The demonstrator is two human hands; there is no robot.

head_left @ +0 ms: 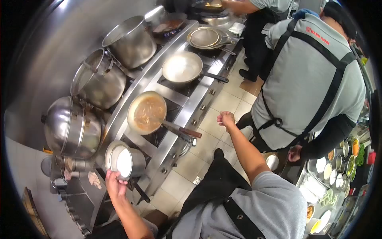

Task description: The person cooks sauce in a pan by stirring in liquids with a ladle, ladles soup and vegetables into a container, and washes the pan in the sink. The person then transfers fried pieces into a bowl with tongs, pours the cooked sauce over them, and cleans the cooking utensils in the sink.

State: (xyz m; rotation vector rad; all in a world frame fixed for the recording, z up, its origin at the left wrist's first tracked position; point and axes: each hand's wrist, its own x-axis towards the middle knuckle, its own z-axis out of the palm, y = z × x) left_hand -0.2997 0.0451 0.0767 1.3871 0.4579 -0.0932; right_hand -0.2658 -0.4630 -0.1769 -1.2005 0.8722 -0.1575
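My left hand (115,184) grips the near rim of a small bowl (124,162), whose inside looks bright white. It is held over a steel saucepan (138,161) at the front left of the stove; whether the two touch I cannot tell. My right hand (226,120) is in the air over the floor, its fingers curled in with nothing visible in them. Between my hands, on a burner, sits a frying pan (149,112) of brown sauce with pieces in it. A utensil (175,128) with a brown handle rests in that pan.
Another frying pan (182,67) and stacked strainers (205,38) stand farther along the stove (175,93). Large steel pots (131,44) line the back. A co-worker in grey (306,75) stands close on my right, beside a counter with ingredient bowls (327,171). Another person works beyond.
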